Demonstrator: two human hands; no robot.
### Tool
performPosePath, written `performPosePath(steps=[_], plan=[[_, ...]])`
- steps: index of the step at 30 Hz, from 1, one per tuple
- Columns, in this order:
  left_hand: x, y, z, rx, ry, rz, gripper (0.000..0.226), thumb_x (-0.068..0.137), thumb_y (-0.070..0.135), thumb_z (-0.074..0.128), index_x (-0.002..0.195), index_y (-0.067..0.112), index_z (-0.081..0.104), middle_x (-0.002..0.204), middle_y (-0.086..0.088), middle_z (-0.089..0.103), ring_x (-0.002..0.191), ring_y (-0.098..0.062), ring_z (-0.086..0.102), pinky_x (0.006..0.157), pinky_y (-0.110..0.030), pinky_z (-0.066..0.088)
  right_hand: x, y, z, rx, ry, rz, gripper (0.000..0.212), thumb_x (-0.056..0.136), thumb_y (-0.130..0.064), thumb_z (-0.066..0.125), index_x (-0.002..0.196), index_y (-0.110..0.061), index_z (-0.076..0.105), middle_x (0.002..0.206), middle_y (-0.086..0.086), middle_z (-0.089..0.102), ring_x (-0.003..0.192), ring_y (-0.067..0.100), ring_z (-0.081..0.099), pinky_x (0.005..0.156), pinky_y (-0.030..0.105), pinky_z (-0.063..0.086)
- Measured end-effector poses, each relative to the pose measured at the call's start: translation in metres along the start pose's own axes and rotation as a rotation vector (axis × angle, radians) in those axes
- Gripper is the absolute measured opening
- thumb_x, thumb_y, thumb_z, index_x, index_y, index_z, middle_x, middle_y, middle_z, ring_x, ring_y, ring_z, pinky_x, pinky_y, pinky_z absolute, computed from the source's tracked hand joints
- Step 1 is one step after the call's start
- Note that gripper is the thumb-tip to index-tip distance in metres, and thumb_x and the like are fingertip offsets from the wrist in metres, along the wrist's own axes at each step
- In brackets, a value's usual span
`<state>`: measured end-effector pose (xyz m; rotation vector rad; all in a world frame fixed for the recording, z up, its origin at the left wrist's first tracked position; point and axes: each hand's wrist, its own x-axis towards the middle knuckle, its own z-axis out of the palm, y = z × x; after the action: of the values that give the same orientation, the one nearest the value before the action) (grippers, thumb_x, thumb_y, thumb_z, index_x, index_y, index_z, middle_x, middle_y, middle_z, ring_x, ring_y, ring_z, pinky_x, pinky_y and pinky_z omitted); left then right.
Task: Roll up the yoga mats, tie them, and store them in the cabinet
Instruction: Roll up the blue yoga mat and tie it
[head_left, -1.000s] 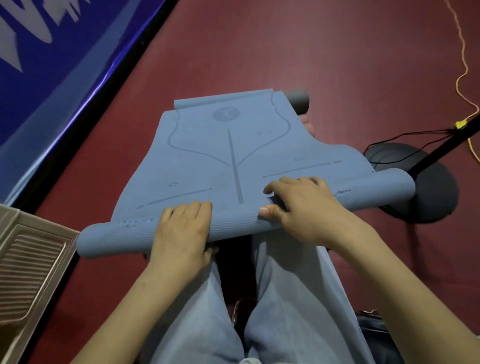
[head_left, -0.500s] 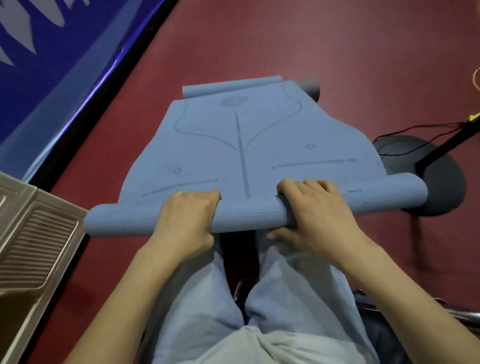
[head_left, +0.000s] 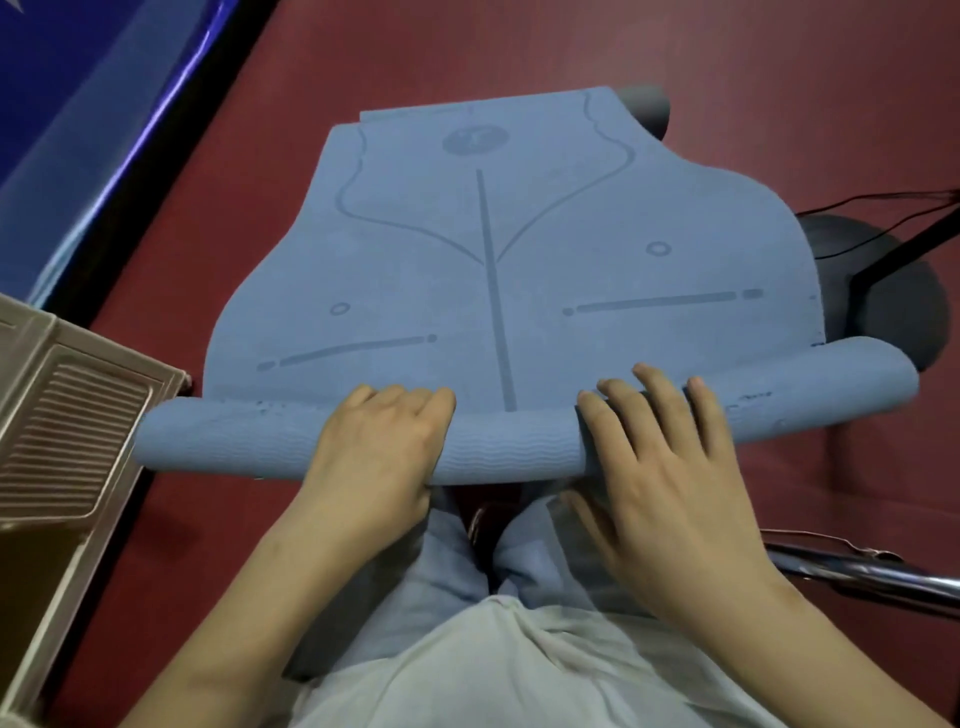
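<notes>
Head view shows the blue yoga mat (head_left: 519, 249) on the red floor (head_left: 467, 47), its rolled part lying nine-to-three under the left hand (head_left: 379, 457) and right hand (head_left: 670, 467), fingers draped over it, unrolled length toward twelve.

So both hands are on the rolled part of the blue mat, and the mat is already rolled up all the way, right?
Not all the way. The head view shows both hands on the roll, but much of the mat lies flat on the floor beyond it.
</notes>
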<state>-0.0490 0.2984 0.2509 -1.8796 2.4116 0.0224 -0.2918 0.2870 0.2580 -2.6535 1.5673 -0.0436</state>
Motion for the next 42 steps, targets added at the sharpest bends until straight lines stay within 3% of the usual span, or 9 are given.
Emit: performPosePath(steps=[6,13,19,25,28,30,34,38,42], plan=[[0.009,-0.004,0.0,-0.079,-0.006,0.023,0.047,0.047,0.017,0.071,0.091,0.017,0.055,0.1,-0.001,0.057,0.107,-0.03,0.053,0.086,-0.038,0.037,0.015,0.001,0.006,0.027,0.019,0.08,0.066,0.072,-0.046,0.081,0.12,-0.006,0.06,0.132,0.018,0.054,0.133,0.046,0.043,0.115,0.062,0.025],[0.018,-0.013,-0.006,-0.061,-0.09,0.005,0.046,0.054,0.022,0.066,0.099,0.019,0.054,0.102,-0.002,0.044,0.092,-0.027,0.039,0.076,-0.042,0.037,0.041,-0.001,0.002,0.028,-0.04,0.089,0.067,0.062,-0.05,0.08,0.11,-0.008,0.059,0.132,0.016,0.053,0.136,0.045,0.039,0.113,0.059,0.027],[0.017,-0.01,-0.01,-0.087,0.029,0.025,0.056,0.051,0.017,0.069,0.103,0.018,0.049,0.094,-0.001,0.044,0.085,-0.027,0.043,0.071,-0.039,0.032,0.047,0.001,0.001,0.027,-0.017,0.102,0.062,0.06,-0.043,0.081,0.107,-0.009,0.059,0.118,0.014,0.057,0.121,0.042,0.048,0.11,0.055,0.032],[0.011,0.005,-0.016,0.013,0.128,0.036,0.038,0.05,0.004,0.064,0.087,0.007,0.059,0.075,-0.011,0.053,0.069,-0.036,0.055,0.096,-0.054,0.052,0.06,0.004,-0.008,0.029,-0.13,0.083,0.063,0.053,-0.039,0.083,0.103,-0.011,0.055,0.114,0.014,0.056,0.135,0.044,0.04,0.105,0.051,0.03],[0.008,0.015,-0.008,0.066,0.153,-0.04,0.052,0.056,0.003,0.06,0.107,-0.006,0.065,0.083,-0.017,0.058,0.074,-0.039,0.058,0.095,-0.053,0.053,0.074,0.008,-0.019,-0.013,-0.257,0.026,0.067,0.066,-0.051,0.078,0.113,-0.013,0.048,0.127,0.013,0.048,0.144,0.04,0.026,0.111,0.048,0.024],[0.008,0.022,-0.002,0.088,0.145,-0.075,0.058,0.06,0.007,0.06,0.116,-0.008,0.062,0.091,-0.018,0.057,0.081,-0.038,0.057,0.093,-0.051,0.05,0.082,0.009,-0.026,-0.026,-0.323,0.0,0.074,0.075,-0.06,0.072,0.122,-0.012,0.041,0.138,0.013,0.038,0.151,0.038,0.011,0.118,0.049,0.017],[0.024,0.019,0.0,0.051,0.096,-0.1,0.055,0.05,0.016,0.08,0.1,0.006,0.059,0.088,-0.012,0.054,0.081,-0.034,0.053,0.074,-0.043,0.041,0.089,0.012,-0.029,0.013,-0.375,0.001,0.084,0.076,-0.063,0.068,0.138,-0.017,0.033,0.146,0.011,0.03,0.153,0.034,-0.001,0.121,0.049,0.011],[0.037,0.01,-0.004,0.057,-0.05,-0.09,0.074,0.042,0.048,0.094,0.094,0.014,0.055,0.088,-0.007,0.059,0.082,-0.03,0.059,0.072,-0.039,0.042,0.081,0.009,-0.023,0.124,-0.19,0.044,0.072,0.062,-0.051,0.068,0.122,-0.017,0.048,0.129,0.01,0.043,0.144,0.037,0.022,0.116,0.049,0.017],[0.055,0.003,-0.023,0.057,-0.225,-0.094,0.076,0.06,0.068,0.084,0.098,0.025,0.034,0.111,0.0,0.063,0.107,-0.024,0.06,0.078,-0.036,0.038,0.064,-0.005,-0.019,0.114,-0.046,0.042,0.055,0.059,-0.04,0.065,0.106,-0.013,0.056,0.117,0.012,0.05,0.129,0.042,0.039,0.111,0.061,0.027]])
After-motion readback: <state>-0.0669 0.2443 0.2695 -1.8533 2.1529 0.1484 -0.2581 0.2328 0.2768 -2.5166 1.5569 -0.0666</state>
